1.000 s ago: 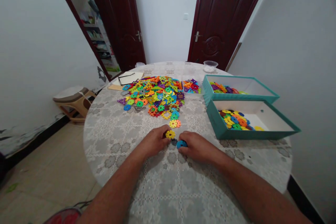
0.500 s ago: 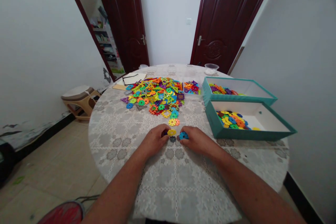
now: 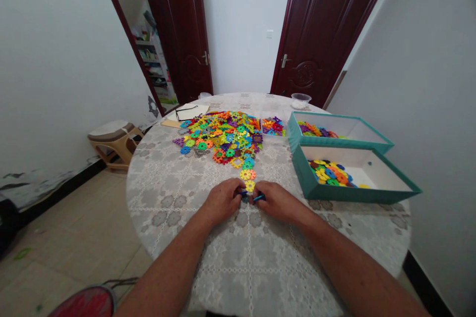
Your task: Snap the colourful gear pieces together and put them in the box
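My left hand [image 3: 225, 199] is closed, its fingertips pinching a dark blue or purple plastic disc [image 3: 243, 192] that shows only in part. Opposite it, my right hand [image 3: 274, 200] grips a blue notched disc [image 3: 259, 197], turned nearly edge-on. The two hands are close together, low over the table. Just beyond the fingertips lies a yellow flower-shaped disc [image 3: 250, 185]. Behind that, another yellow disc [image 3: 246, 174] sits beside an orange one [image 3: 253, 174]. A large heap of mixed coloured pieces [image 3: 226, 133] spreads farther back.
To the right stand a green box [image 3: 360, 198] with notched discs inside and a second teal-rimmed box [image 3: 372, 144] behind it. A clear tray [image 3: 273, 127] of small pieces adjoins the heap. Eyeglasses [image 3: 182, 113] rest on paper at the back left; a clear bowl [image 3: 301, 99] stands at the back.
The yellow disc that was at my left fingertips now lies just beyond them. The blue disc in my right hand has turned from face-on to nearly edge-on, and the hands are slightly closer.
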`<state>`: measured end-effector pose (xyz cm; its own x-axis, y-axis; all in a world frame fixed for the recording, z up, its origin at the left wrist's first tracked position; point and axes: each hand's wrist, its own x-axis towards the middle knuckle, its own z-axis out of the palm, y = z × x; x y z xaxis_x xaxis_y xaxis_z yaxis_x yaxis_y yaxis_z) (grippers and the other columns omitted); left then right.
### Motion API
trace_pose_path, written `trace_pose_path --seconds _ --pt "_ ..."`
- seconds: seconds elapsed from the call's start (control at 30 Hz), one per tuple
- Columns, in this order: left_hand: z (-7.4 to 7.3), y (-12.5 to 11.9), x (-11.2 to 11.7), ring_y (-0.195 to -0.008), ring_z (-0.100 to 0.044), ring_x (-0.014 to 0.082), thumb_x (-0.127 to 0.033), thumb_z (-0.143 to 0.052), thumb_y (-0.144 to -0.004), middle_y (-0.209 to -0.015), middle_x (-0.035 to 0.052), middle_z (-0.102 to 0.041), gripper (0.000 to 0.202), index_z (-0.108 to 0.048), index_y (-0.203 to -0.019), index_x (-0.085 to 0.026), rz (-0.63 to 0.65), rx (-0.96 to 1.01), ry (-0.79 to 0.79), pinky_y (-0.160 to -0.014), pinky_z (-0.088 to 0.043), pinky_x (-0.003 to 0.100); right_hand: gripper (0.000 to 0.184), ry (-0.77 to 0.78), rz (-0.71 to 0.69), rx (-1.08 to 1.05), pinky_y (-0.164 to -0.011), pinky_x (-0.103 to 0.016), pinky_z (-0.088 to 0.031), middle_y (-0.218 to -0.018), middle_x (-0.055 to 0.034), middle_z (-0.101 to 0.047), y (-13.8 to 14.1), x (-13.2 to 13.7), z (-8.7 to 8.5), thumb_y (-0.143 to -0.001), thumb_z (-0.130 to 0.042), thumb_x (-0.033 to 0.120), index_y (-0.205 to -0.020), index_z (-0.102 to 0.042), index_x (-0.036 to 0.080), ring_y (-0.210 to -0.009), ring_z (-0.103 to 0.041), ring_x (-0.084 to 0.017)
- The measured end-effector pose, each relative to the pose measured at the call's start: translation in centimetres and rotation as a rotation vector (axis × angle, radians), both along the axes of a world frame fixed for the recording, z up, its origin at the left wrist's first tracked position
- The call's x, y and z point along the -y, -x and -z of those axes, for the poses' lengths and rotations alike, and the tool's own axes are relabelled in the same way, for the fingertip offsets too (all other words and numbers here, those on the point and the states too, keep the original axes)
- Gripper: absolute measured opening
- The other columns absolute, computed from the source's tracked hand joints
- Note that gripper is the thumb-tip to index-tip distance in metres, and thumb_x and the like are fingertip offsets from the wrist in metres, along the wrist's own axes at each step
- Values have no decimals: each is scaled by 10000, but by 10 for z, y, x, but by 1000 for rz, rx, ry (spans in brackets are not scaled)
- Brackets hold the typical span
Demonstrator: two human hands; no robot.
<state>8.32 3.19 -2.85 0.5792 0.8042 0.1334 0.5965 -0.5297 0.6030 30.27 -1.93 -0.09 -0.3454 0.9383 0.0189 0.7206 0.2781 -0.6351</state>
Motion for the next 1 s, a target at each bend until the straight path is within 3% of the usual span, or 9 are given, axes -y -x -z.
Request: trace_pose_path --seconds 0.27,0.6,0.7,0.87,1.0 --pt "-6 0 2 -977 -657 210 -152 -618 -860 -1054 36 -732 342 -659 -1188 -240 15 -52 31 -855 -474 313 226 7 8 -18 -834 -276 -428 -1020 -37 -741 -1 -2 6 -841 -606 106 -1012 -703 218 -946 -639 -203" --pt "-13 -1 5 -956 -644 206 -213 -709 -840 -1037 13 -724 300 -686 -1136 -260 57 -49 79 -802 -442 293 108 -55 40 24 -719 -274 -360 -919 -31 -676 1 -3 12 -820 -620 127 -897 -610 202 -839 -578 -187" --pt "-13 0 5 -951 -641 203 -229 -711 -848 -1025 14 -720 277 -689 -1123 -256 61 -42 96 -798 -440 292 132 -17 6 -27 -724 -265 -372 -937 -19 -697 2 -1 11 -840 -637 143 -949 -635 216 -852 -602 -183" --pt "-10 1 4 -934 -648 181 -176 -676 -849 -1005 -11 -722 421 -622 -1251 -289 70 36 143 -797 -450 274 257 -34 86 -47 -738 -275 -401 -988 -39 -727 10 1 15 -853 -687 178 -1101 -643 230 -880 -631 -207" --pt "-11 0 4 -904 -652 172 -133 -660 -829 -997 -15 -729 585 -546 -1380 -294 68 51 181 -797 -464 273 139 -106 43 -22 -775 -289 -421 -987 -43 -722 14 0 19 -897 -663 186 -1031 -665 226 -897 -640 -205"
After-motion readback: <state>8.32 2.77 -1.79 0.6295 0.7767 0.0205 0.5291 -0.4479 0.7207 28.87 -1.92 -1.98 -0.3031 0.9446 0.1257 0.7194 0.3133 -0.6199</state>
